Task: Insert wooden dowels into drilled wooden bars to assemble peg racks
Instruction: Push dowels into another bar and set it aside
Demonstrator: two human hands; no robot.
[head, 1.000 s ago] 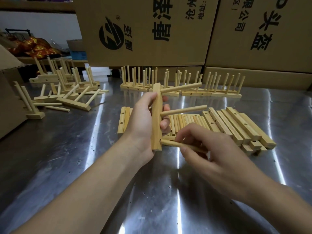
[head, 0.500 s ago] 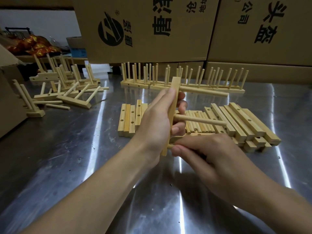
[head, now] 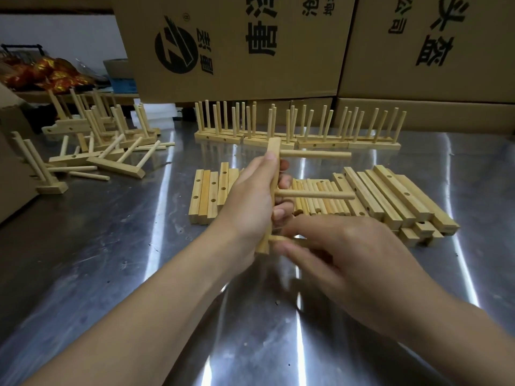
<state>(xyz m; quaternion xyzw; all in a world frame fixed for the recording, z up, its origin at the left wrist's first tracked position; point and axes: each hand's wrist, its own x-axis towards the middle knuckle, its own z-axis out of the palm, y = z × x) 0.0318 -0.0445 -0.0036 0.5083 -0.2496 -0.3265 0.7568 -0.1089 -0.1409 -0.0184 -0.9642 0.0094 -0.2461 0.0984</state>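
My left hand (head: 250, 201) grips a drilled wooden bar (head: 272, 151) held upright above the steel table. Two dowels stick out of the bar to the right: an upper dowel (head: 315, 154) and a middle dowel (head: 315, 195). My right hand (head: 342, 263) pinches a third dowel (head: 278, 239) at the bar's lowest hole; most of that dowel is hidden by my fingers. Behind the hands lie loose dowels (head: 320, 199) and drilled bars (head: 211, 190), with more bars (head: 390, 196) stacked to the right.
Finished peg racks (head: 301, 135) stand in a row at the back. More racks and loose dowels (head: 106, 146) lie at the left. Large cardboard boxes (head: 237, 45) wall off the far side, and another box (head: 11, 162) sits at the left edge.
The bar has shifted right and stands more upright, its dowels now pointing level to the right. My right hand has closed in over the lowest dowel.
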